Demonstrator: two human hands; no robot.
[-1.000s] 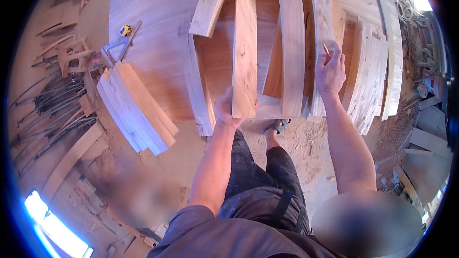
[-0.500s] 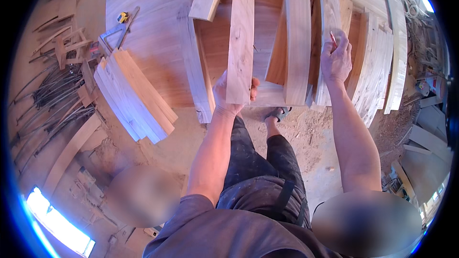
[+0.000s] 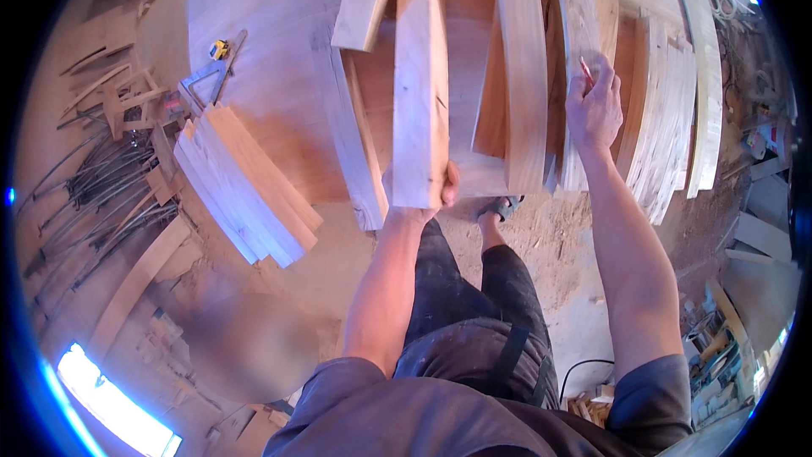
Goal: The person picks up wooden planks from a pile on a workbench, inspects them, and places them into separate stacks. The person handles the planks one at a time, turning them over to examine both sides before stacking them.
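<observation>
My left hand [image 3: 451, 185] is wrapped round the near end of a long wooden board [image 3: 419, 93], with fingers showing at its right edge. The board is tilted, so its broad face and a lighter side face both show. My right hand [image 3: 595, 114] holds a slim red pencil [image 3: 587, 73] between thumb and fingers, over another long board [image 3: 577, 8]. Between my hands stand further boards [image 3: 520, 76], some on edge. Left of the held board lie a pale board [image 3: 351, 135] and a shorter-looking one [image 3: 368, 0].
On the wide wooden worktop [image 3: 271, 42] lie a metal square [image 3: 203, 80] and a yellow tape measure [image 3: 220, 49]. A stack of boards [image 3: 245, 186] overhangs the near left edge; more boards [image 3: 664, 118] lie at right. Rods [image 3: 110, 169] and scraps cover the floor at left.
The board in my left hand has rolled, now showing a second face, and its near end has come slightly toward me. My right hand with the pencil has hardly moved.
</observation>
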